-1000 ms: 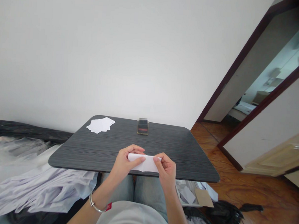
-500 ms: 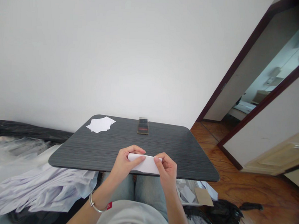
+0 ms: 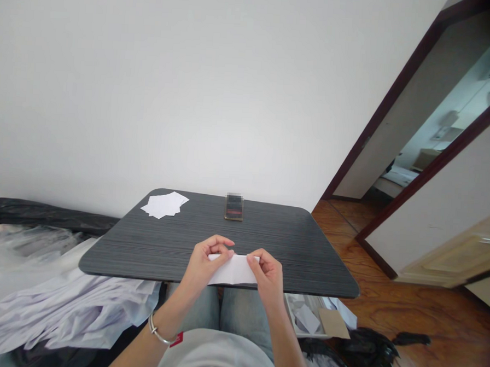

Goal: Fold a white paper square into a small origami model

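A small white sheet of paper (image 3: 235, 272) with a faint crease down its middle is held between my two hands, over the front edge of the dark table (image 3: 185, 231). My left hand (image 3: 209, 258) pinches its upper left part between thumb and fingers, with the index finger stretched above the edge. On the other side my right hand (image 3: 268, 269) grips the upper right corner, thumb in front. The fingers cover both upper corners. A silver bangle circles my left wrist.
White paper pieces (image 3: 164, 205) lie at the table's back left. A phone-like device (image 3: 234, 207) stands at the back centre. Folded white sheets (image 3: 78, 306) are heaped at the left. A tray (image 3: 310, 315) with papers and a black bag (image 3: 370, 351) sit low on the right.
Both hands have shifted slightly left with the paper. The rolled-over upper edge now looks flatter, and the crease in the middle shows. The left thumb has moved up toward the top edge.
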The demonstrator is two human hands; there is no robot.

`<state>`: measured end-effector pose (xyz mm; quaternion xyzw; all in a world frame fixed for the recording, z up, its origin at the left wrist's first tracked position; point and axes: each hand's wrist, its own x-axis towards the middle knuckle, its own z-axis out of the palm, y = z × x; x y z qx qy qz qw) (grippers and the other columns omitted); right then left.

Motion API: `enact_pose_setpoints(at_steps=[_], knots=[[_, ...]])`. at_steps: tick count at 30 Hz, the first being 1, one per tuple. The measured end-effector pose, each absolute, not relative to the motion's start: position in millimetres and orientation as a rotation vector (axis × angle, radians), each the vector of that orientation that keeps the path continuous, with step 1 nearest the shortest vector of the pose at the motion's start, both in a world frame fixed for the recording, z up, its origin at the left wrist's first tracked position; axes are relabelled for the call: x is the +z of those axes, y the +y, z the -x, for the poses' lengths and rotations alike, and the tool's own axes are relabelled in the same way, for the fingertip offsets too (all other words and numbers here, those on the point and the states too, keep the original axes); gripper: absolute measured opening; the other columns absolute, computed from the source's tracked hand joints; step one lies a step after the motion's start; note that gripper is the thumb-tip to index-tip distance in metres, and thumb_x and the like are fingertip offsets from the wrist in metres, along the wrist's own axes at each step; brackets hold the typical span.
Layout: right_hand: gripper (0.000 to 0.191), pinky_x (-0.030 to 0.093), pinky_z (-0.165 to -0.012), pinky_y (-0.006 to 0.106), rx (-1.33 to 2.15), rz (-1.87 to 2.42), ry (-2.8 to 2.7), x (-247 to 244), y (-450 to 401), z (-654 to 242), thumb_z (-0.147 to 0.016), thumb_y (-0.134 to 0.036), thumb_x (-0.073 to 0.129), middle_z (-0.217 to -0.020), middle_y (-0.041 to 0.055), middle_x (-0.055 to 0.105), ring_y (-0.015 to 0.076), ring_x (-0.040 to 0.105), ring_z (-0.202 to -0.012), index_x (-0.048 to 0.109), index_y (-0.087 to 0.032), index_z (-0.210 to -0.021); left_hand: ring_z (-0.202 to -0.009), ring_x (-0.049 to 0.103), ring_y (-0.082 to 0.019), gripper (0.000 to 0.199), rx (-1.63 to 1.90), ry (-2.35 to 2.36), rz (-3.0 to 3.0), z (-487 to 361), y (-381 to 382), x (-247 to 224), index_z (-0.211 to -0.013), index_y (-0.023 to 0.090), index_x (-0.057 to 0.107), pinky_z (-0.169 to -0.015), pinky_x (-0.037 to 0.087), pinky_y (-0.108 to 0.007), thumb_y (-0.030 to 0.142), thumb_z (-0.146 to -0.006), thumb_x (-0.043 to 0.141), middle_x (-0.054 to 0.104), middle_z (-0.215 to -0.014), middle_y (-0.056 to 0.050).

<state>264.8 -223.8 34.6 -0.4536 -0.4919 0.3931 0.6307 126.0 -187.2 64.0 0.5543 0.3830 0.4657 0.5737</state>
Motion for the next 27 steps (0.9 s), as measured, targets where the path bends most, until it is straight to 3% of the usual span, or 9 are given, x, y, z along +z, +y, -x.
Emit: enact_pose_setpoints(at_steps=[4, 10, 15, 18, 22, 27], knots=[[0.024, 0.021, -0.041, 0.019, 0.910, 1.071, -1.131, 34.5, -223.3, -265.8, -0.075, -0.035, 0.054, -0.048, -0.0060, 0.038, 0.0065, 0.030, -0.042, 0.049, -0.016, -0.061, -0.043, 0.046, -0.007, 0.029, 1.049, 0.872, -1.246, -125.7, -183.4, 60.1, -0.082, 0.012, 0.057, -0.042, 0.032, -0.017, 0.035, -0.064, 0.063, 0.059, -0.057, 0.001], [0.021, 0.029, -0.042, 0.019, 0.834, 1.154, -1.138, 29.8, -218.3, -268.7, -0.072, -0.031, 0.058, -0.049, -0.0043, 0.046, 0.0075, 0.039, -0.045, 0.052, -0.015, -0.061, -0.046, 0.050, -0.009, 0.033, 0.954, 0.877, -1.383, -124.6, -176.9, 48.5, -0.084, 0.011, 0.059, -0.046, 0.035, -0.018, 0.028, -0.057, 0.070, 0.062, -0.056, 0.000], [0.020, 0.040, -0.047, 0.020, 0.920, 1.072, -1.035, 23.7, -212.4, -270.8, -0.070, -0.033, 0.061, -0.062, 0.0000, 0.061, 0.0112, 0.052, -0.052, 0.057, -0.015, -0.079, -0.049, 0.053, -0.010, 0.033, 1.016, 0.835, -1.225, -127.4, -173.4, 41.1, -0.083, 0.012, 0.058, -0.046, 0.037, -0.019, 0.028, -0.057, 0.071, 0.062, -0.058, 0.001], [0.026, 0.043, -0.046, 0.022, 1.080, 1.046, -1.060, 16.5, -209.1, -269.6, -0.067, -0.035, 0.064, -0.060, 0.0007, 0.063, 0.0128, 0.056, -0.050, 0.060, -0.015, -0.083, -0.051, 0.055, -0.010, 0.035, 1.132, 0.834, -1.118, -128.3, -170.1, 37.4, -0.085, 0.013, 0.056, -0.047, 0.038, -0.019, 0.027, -0.056, 0.072, 0.062, -0.061, 0.001], [0.024, 0.041, -0.044, 0.021, 1.118, 1.056, -1.090, 8.2, -205.9, -267.0, -0.067, -0.035, 0.064, -0.056, 0.0014, 0.063, 0.0117, 0.054, -0.047, 0.063, -0.013, -0.077, -0.050, 0.053, -0.009, 0.036, 1.157, 0.821, -1.103, -127.9, -165.6, 30.1, -0.088, 0.013, 0.056, -0.047, 0.038, -0.018, 0.026, -0.058, 0.071, 0.061, -0.061, 0.003], [0.019, 0.037, -0.044, 0.020, 0.987, 1.079, -1.045, 6.1, -203.0, -270.5, -0.070, -0.031, 0.062, -0.055, -0.0006, 0.060, 0.0099, 0.051, -0.047, 0.056, -0.014, -0.063, -0.050, 0.052, -0.008, 0.038, 0.984, 0.773, -1.233, -127.3, -161.9, 20.2, -0.088, 0.012, 0.057, -0.049, 0.037, -0.017, 0.022, -0.054, 0.073, 0.060, -0.057, 0.003]])
